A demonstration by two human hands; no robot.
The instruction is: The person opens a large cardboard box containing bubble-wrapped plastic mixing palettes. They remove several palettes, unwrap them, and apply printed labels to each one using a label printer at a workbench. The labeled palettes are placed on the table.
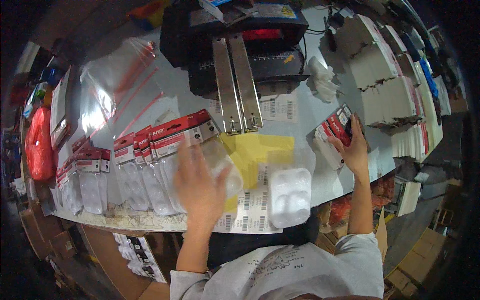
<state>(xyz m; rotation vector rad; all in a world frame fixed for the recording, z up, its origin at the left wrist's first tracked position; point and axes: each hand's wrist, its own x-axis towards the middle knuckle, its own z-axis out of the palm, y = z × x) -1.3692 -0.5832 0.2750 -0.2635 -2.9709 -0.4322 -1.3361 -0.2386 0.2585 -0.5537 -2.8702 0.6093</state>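
My left hand, blurred by motion, is over a row of clear-bagged white plastic palettes with red header cards. Its fingers stretch forward with the thumb apart, and it seems to hold nothing. At the right of the table, my right hand grips a small stack of red and white header cards, thumb on top and fingers along the far side. Between the hands lies a white palette with rounded wells, untouched, partly over a barcode label sheet.
A black machine with two metal rails stands at the back centre. Stacked cards line the right edge. Yellow paper lies mid-table, clear plastic bags at the back left, and crumpled white wrap beside the machine.
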